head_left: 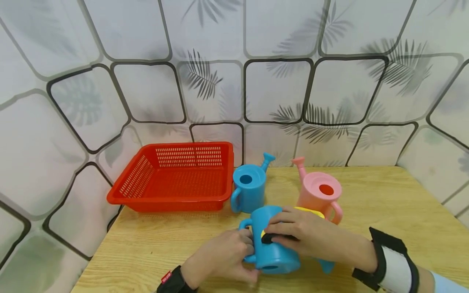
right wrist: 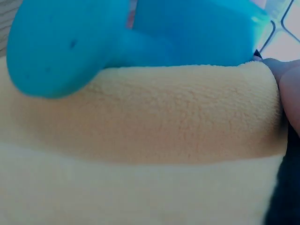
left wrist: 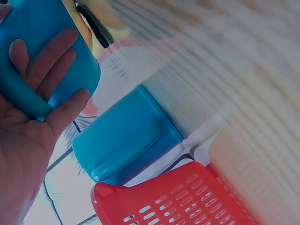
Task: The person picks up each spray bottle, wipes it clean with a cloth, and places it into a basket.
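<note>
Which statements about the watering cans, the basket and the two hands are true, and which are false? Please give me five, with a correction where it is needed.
1. The left hand holds a blue watering can by its handle. True.
2. The pink watering can lies on its side. False: it stands upright.
3. In the head view, the red basket is left of the upright blue watering can. True.
4. The right hand is inside the red basket. False: it is over the held can.
5. The wall covering shows a leaf pattern. True.
</note>
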